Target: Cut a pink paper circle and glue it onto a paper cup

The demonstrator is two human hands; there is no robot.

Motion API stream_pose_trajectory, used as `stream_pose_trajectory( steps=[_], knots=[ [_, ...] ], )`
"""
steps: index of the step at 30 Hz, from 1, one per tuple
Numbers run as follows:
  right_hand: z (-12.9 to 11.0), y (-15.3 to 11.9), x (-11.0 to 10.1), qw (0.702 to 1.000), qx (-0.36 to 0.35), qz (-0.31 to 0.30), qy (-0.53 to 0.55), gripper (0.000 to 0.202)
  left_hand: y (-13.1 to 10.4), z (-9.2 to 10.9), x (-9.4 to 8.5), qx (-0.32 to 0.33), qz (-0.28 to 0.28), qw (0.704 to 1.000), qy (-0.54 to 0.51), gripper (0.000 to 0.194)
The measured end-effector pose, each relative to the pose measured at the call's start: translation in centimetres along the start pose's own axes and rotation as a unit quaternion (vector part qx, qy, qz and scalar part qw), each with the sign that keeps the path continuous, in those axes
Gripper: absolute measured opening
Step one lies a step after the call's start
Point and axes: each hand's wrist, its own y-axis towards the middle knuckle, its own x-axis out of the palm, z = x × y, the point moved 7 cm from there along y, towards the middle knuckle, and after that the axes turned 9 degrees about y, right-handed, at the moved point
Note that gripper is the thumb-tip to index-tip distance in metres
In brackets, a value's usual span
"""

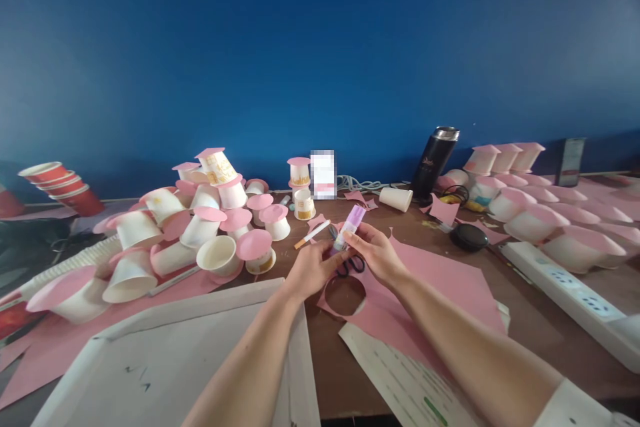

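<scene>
Both hands meet near the middle of the table around a purple-and-clear glue stick (354,218), which tilts up to the right. My left hand (316,268) has its fingers closed on the lower part of the stick. Higher up, my right hand (376,252) grips it from the right side. A white and orange pen-like stick (313,234) lies just beyond my left hand. Black scissors (356,267) are partly hidden beneath the hands. Under them is pink paper (440,287) with a round hole cut near its left corner.
Paper cups with pink paper tops (255,246) crowd the left; more such cups (540,222) stand at right. A black bottle (434,163), a tipped cup (396,199), a power strip (570,297), a black round lid (469,237) and a white board (190,353) surround the hands.
</scene>
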Motion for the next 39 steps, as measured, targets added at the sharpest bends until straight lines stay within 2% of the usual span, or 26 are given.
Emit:
stream_pose_trajectory(
  steps=[6, 9, 10, 12, 14, 15, 17, 19, 22, 24, 26, 28, 31, 33, 37, 39],
  knots=[
    [-0.3, -0.6, 0.6, 0.999, 0.012, -0.003, -0.046, 0.037, -0.2, 0.2, 0.0, -0.006, 0.000, 1.000, 0.005, 0.038],
    [-1.1, -0.8, 0.6, 0.998, -0.004, 0.000, -0.062, 0.040, -0.3, 0.2, -0.2, 0.000, -0.002, 1.000, 0.024, 0.043],
    [-1.2, -0.9, 0.5, 0.998, -0.006, 0.000, -0.065, 0.041, -0.3, 0.0, -0.7, 0.001, 0.023, 0.999, 0.036, 0.043],
    [-1.4, -0.9, 0.5, 0.998, 0.003, -0.009, -0.065, 0.042, -0.5, 0.0, -2.3, 0.013, 0.118, 0.991, 0.069, 0.039],
    [-1.2, -0.9, 0.5, 0.998, 0.028, -0.027, -0.051, 0.041, -0.9, 0.5, -3.7, 0.058, 0.202, 0.970, 0.123, 0.041],
    [-1.0, -0.9, 0.7, 0.997, 0.045, -0.041, -0.038, 0.040, -1.0, 0.9, -3.9, 0.088, 0.217, 0.959, 0.161, 0.045],
    [-0.7, -1.0, 1.2, 0.994, 0.076, -0.075, -0.011, 0.040, -1.1, 1.7, -3.3, 0.144, 0.193, 0.941, 0.239, 0.055],
    [-0.5, -1.1, 1.7, 0.990, 0.091, -0.107, 0.001, 0.039, -1.0, 1.8, -2.2, 0.174, 0.141, 0.931, 0.288, 0.060],
    [0.0, -0.9, 1.7, 0.988, 0.104, -0.114, 0.009, 0.039, -0.6, 1.1, -1.3, 0.154, 0.086, 0.941, 0.289, 0.049],
    [0.3, -0.7, 1.2, 0.988, 0.113, -0.091, 0.045, 0.041, -0.4, 0.3, -1.3, 0.111, 0.076, 0.952, 0.276, 0.038],
    [0.5, -0.4, 0.7, 0.990, 0.105, -0.067, 0.073, 0.034, -0.2, -0.3, -1.5, 0.068, 0.076, 0.956, 0.273, 0.032],
    [0.3, -0.4, 0.5, 0.994, 0.081, -0.063, 0.043, 0.025, 0.0, -0.7, -1.6, 0.045, 0.076, 0.957, 0.275, 0.030],
    [-0.2, -0.7, 0.8, 0.996, 0.031, -0.066, -0.059, 0.024, 0.0, -0.6, -1.4, 0.044, 0.073, 0.961, 0.262, 0.030],
    [-0.6, -0.8, 0.8, 0.994, -0.008, -0.035, -0.100, 0.029, -0.1, -0.4, -1.3, 0.049, 0.072, 0.964, 0.252, 0.027],
    [-0.9, -0.8, 0.0, 0.992, -0.046, 0.058, -0.103, 0.036, -0.4, 0.4, -1.2, 0.050, 0.074, 0.964, 0.251, 0.022],
    [-0.9, -0.7, -0.1, 0.993, -0.050, 0.077, -0.080, 0.037, -0.5, 0.9, -1.3, 0.053, 0.076, 0.966, 0.243, 0.022]
  ],
)
